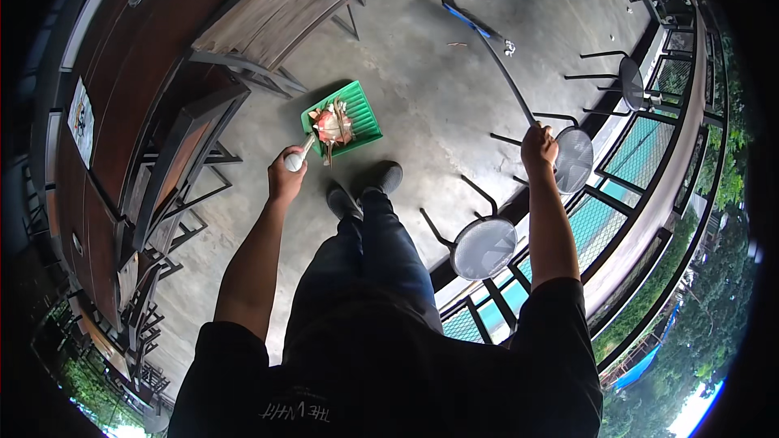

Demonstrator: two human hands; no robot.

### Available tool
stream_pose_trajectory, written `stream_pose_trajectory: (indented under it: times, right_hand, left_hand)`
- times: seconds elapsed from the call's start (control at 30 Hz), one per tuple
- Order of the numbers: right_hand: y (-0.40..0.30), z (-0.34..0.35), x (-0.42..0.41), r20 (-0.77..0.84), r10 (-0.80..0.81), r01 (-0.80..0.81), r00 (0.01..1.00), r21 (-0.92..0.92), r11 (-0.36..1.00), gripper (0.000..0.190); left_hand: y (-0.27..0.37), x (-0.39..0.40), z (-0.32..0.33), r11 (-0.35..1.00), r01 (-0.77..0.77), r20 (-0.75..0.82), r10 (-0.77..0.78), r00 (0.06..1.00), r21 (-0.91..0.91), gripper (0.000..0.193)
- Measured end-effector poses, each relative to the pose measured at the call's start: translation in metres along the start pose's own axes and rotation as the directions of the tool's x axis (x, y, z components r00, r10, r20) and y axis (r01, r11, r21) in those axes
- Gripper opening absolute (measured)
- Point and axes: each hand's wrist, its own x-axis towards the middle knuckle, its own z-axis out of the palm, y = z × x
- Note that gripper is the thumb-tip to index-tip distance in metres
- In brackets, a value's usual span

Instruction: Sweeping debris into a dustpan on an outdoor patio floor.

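Observation:
My left hand (288,175) grips the pale handle (309,143) of a green dustpan (365,112). Dry leaves and crumpled reddish-white litter (333,125) lie in the pan, and some of it hangs over the near edge. Out to the right, my right hand (539,147) is closed around the dark stick of a broom (506,73). The broom's blue head with black bristles (467,17) is at the far side of the floor. Beside the bristles is a small piece of white litter (509,47). A thin brown scrap (456,44) lies nearer, left of the stick.
Dark wooden tables (152,42) and a wooden bench (268,18) line the left. Round stools (485,247) with metal legs stand along the right, one just under my right hand. Behind them runs a mesh railing (633,152). My shoes (380,178) are on the concrete floor (420,97).

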Motion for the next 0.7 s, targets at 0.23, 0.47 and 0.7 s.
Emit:
stream_pose_trajectory:
  times: [0.23,0.47,0.7]
  right_hand:
    - [0.008,-0.001,-0.065,0.174,-0.201,0.186,0.964,0.098,0.978,0.017]
    - [-0.014,-0.061,-0.197,0.428,-0.322,0.127,0.844,0.424,0.897,0.018]
    - [-0.025,-0.095,-0.249,0.467,-0.289,-0.022,0.836,0.555,0.832,0.016]
  left_hand:
    - [0.009,0.019,0.015,0.998,0.054,-0.004,-0.053,0.999,0.026,0.024]
    - [0.014,0.036,0.020,0.998,0.062,0.021,-0.063,0.998,0.030,0.025]
    - [0.024,0.040,0.019,0.988,0.149,0.073,-0.151,0.986,0.033,0.027]
